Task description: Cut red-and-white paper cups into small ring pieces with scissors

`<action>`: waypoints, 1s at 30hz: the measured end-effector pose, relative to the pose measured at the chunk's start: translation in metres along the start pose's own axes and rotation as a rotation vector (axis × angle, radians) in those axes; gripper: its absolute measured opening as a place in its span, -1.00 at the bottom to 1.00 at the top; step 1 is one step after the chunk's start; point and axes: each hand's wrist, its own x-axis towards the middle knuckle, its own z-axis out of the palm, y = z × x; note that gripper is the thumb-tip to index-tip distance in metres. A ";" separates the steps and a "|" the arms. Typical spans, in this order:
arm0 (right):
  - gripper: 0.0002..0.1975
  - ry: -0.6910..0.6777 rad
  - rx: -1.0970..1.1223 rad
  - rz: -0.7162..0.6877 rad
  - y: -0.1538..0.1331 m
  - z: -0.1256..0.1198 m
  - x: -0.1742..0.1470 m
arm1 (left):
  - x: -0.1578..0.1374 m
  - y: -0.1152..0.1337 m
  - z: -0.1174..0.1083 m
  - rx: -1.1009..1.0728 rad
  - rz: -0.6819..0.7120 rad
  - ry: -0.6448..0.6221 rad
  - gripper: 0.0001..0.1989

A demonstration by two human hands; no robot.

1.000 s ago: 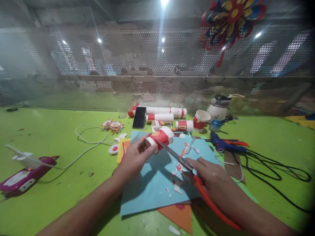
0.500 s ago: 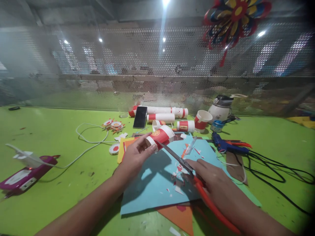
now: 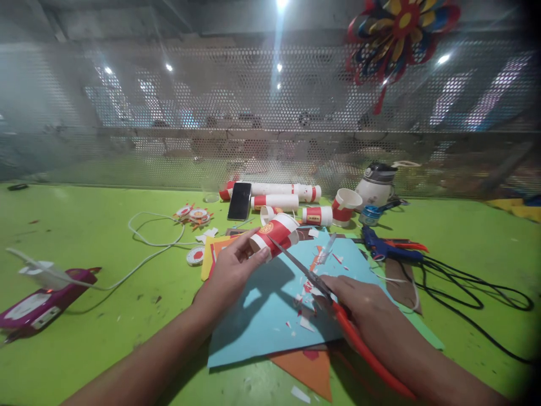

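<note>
My left hand point(image 3: 234, 262) is wrapped round a red and white paper cup point(image 3: 276, 235), which it holds tilted on its side above the blue paper point(image 3: 262, 327). A round gold emblem shows on the cup's red band. In my right hand point(image 3: 359, 301) is a pair of scissors point(image 3: 304, 270) with red handles. The blades point up and left, and their tip meets the cup's side. Whether the blades are slightly apart cannot be made out. Small red and white paper scraps point(image 3: 307, 321) lie on the blue paper below the scissors.
Behind the hands are a phone point(image 3: 239, 201), paper-cup tubes point(image 3: 274, 202), a standing cup point(image 3: 345, 207) and a flask point(image 3: 376, 186). A blue glue gun point(image 3: 389, 246) with black cord lies right. On the left are a purple power strip point(image 3: 51, 301) and a white cable point(image 3: 147, 259).
The view has shifted very slightly. Both hands keep their grips, and the scissor tip stays at the cup's side with the blades hardly moved.
</note>
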 end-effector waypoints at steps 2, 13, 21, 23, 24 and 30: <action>-0.77 -0.015 0.064 -0.004 0.001 -0.001 0.001 | 0.000 0.004 0.000 0.011 0.025 0.007 -0.37; -0.75 -0.196 0.376 0.063 -0.006 -0.006 0.011 | 0.002 0.001 -0.002 0.175 0.136 -0.038 -0.41; -0.76 -0.178 0.365 0.087 -0.010 -0.011 0.009 | -0.001 0.010 0.000 0.216 0.062 -0.060 -0.38; -0.74 -0.185 0.339 0.071 -0.013 -0.016 0.009 | -0.001 0.013 0.000 0.165 0.033 -0.069 -0.38; -0.73 -0.183 0.329 0.061 -0.013 -0.017 0.009 | -0.001 0.014 0.000 0.130 0.017 -0.070 -0.39; -0.69 -0.237 0.487 0.048 -0.005 -0.010 0.012 | 0.003 0.013 -0.002 -0.051 -0.056 -0.109 -0.39</action>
